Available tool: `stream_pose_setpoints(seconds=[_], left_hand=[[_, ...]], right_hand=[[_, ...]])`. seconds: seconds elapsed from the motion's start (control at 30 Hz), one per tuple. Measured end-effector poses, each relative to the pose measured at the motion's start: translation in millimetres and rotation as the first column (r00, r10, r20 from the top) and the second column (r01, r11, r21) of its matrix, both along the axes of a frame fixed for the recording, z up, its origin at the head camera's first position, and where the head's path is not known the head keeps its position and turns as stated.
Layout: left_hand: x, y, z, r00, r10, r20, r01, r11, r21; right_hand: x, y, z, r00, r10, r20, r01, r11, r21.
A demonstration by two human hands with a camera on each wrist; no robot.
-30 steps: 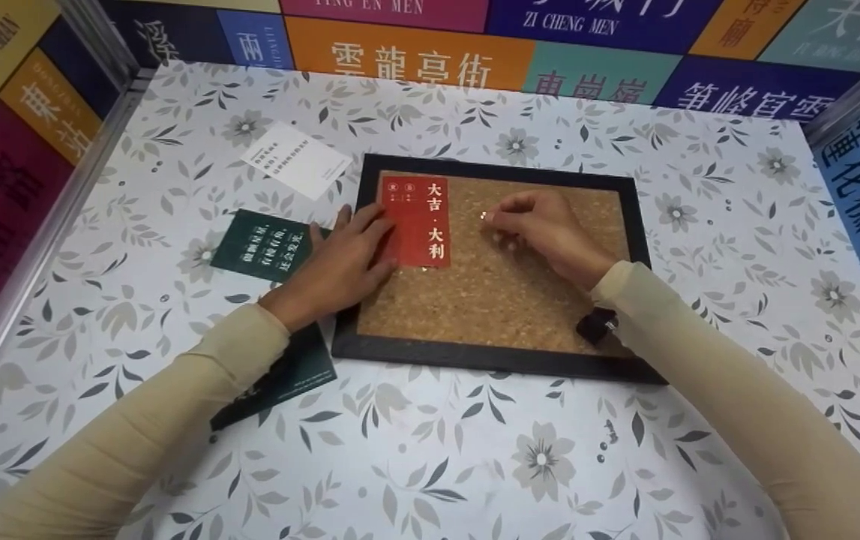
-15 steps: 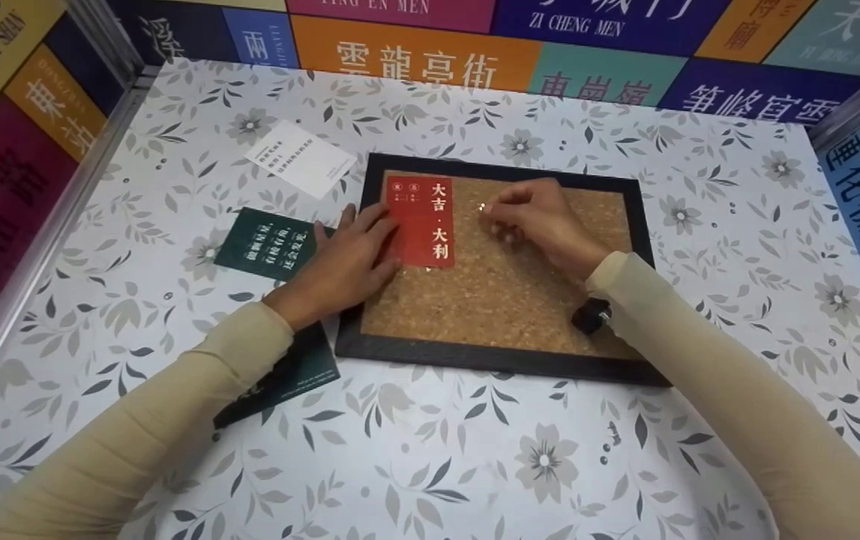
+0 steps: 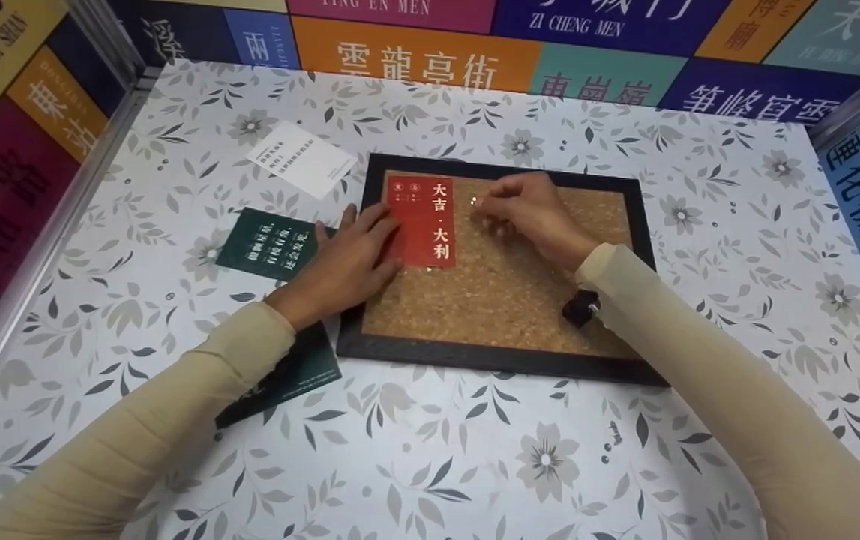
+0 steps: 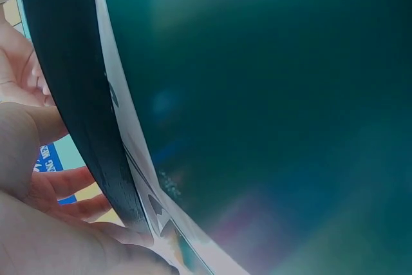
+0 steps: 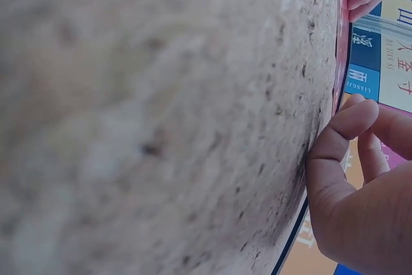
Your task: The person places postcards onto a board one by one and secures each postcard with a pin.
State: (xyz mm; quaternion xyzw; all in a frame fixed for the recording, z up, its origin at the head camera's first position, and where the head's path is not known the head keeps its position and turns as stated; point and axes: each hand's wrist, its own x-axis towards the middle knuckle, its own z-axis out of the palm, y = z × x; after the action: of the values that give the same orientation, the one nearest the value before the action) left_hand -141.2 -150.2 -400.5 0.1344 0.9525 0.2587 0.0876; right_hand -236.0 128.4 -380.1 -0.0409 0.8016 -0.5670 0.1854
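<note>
A cork board (image 3: 489, 315) in a black frame lies on the table, with a red card (image 3: 418, 225) bearing white characters at its upper left. My left hand (image 3: 343, 262) rests across the frame's left side, fingertips on the card's left edge, fingers extended. To the right of the card, my right hand (image 3: 538, 217) pinches a tiny shiny pushpin (image 3: 473, 201) between thumb and forefinger, over the cork. In the right wrist view the right hand (image 5: 360, 178) has thumb and forefinger together, and the pin is hidden. Small glints (image 3: 430, 268) show at the card's lower edge.
Left of the board lie a dark green card (image 3: 250, 244) with white text and a white card (image 3: 302, 157). Another dark green card (image 3: 302, 371) is partly under the left forearm. Colourful printed panels (image 3: 430, 64) border the flowered tabletop (image 3: 474, 457).
My right hand has moved slightly left and toward the board's far edge with the pushpin, nearing the red card. The left hand keeps its place on the card.
</note>
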Motion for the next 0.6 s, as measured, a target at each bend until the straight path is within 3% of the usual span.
stream_pose_setpoints(seconds=[0.6], left_hand=[[-0.9,1,-0.2,1.0,0.014,0.018,-0.014,1.0,-0.002]], right_hand=[[-13.4,-19,1.8,1.0,-0.021,0.003,0.021,1.0,0.021]])
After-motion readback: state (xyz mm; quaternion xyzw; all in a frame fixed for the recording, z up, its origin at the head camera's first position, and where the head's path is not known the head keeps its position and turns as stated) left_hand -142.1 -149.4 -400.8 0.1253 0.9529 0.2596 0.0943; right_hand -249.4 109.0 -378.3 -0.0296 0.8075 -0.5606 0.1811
